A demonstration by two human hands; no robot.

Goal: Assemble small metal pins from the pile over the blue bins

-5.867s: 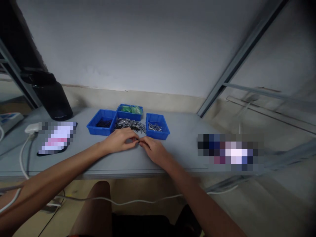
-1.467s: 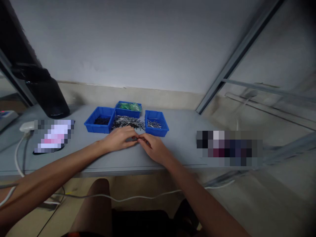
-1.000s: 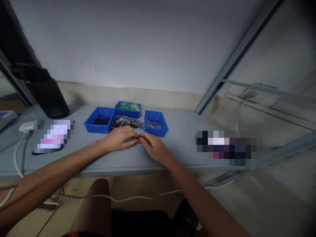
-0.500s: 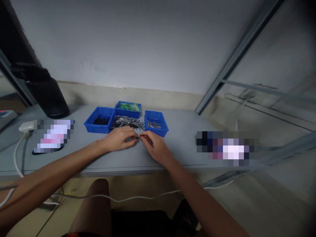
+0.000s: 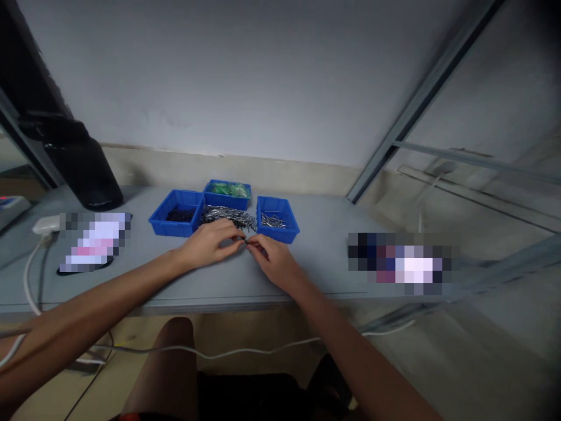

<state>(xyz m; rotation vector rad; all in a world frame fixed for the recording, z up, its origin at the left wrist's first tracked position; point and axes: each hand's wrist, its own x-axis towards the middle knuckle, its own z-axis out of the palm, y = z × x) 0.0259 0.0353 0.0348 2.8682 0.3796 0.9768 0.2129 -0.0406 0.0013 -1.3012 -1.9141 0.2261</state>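
Observation:
My left hand (image 5: 214,243) and my right hand (image 5: 274,257) meet fingertip to fingertip above the grey table. Between them is a small, thin dark piece (image 5: 245,241), too small to name, pinched from both sides. Just behind my left hand lies a loose pile of thin silvery metal rods with dark parts (image 5: 228,215). A blue bin (image 5: 173,228) left of the pile holds small dark pieces. The blue bin (image 5: 280,235) on the right holds thin metal rods, and the back blue bin (image 5: 228,202) holds green items.
A black bottle (image 5: 83,166) stands at the back left. In front of it lies a blurred-out phone-like device (image 5: 94,242) near a white cable (image 5: 28,280). Another blurred object (image 5: 403,263) lies at the right. The table's front edge (image 5: 263,301) runs below my forearms.
My fingertips have shifted slightly, and the dark piece between them shows at a somewhat different angle. My left hand has risen a little. The bins and pile look the same.

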